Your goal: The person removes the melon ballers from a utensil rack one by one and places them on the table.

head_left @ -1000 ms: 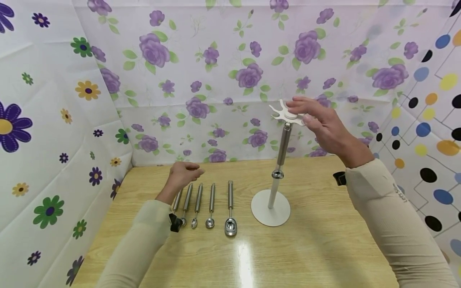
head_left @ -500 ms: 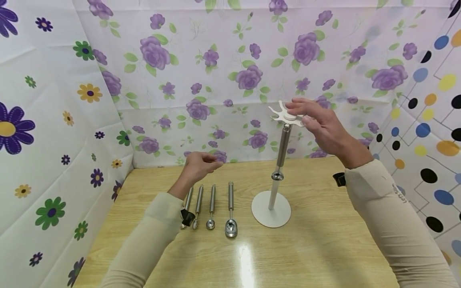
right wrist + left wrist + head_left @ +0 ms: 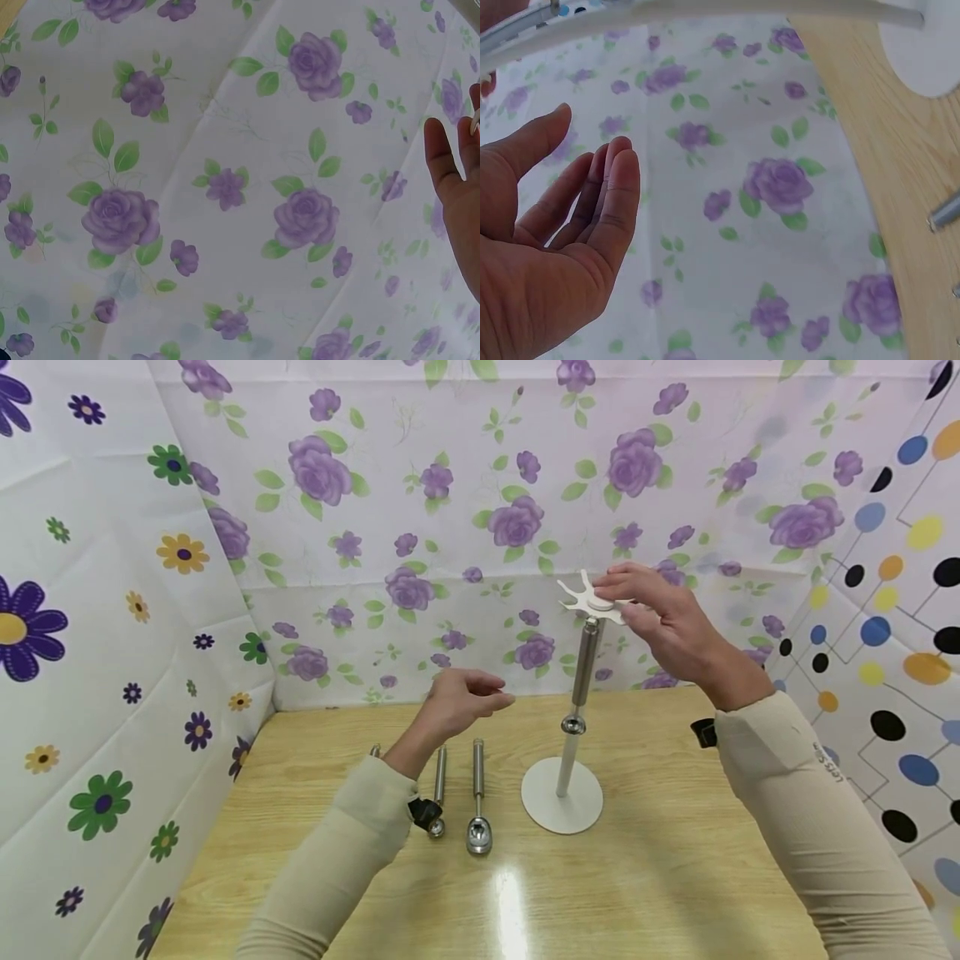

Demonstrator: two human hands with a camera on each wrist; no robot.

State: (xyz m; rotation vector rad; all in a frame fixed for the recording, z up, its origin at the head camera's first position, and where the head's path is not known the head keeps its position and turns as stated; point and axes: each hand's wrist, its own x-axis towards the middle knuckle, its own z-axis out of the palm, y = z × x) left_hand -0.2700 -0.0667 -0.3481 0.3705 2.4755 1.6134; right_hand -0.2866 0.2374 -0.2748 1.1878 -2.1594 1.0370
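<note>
My left hand (image 3: 462,703), its fingers loosely bent with a gap to the thumb, hovers over the table left of a white utensil stand (image 3: 567,768). It holds nothing, as the left wrist view confirms. At the stand's top, my right hand (image 3: 671,618) holds the pronged hook rack (image 3: 581,602) between fingers and thumb. A steel-handled melon baller (image 3: 586,668) hangs from the rack along the pole. On the table lie an ice cream scoop (image 3: 479,835) and a smaller round-cupped scoop (image 3: 440,777). My left forearm hides most of the other utensils.
A wooden table (image 3: 637,877) carries the stand on its round white base (image 3: 536,793). Floral cloth (image 3: 420,485) stands behind the table, with patterned cloths at the left and right sides.
My left hand has moved right and slightly up, from above the row of utensils toward the stand, its forearm covering more handles. The right hand stays at the rack.
</note>
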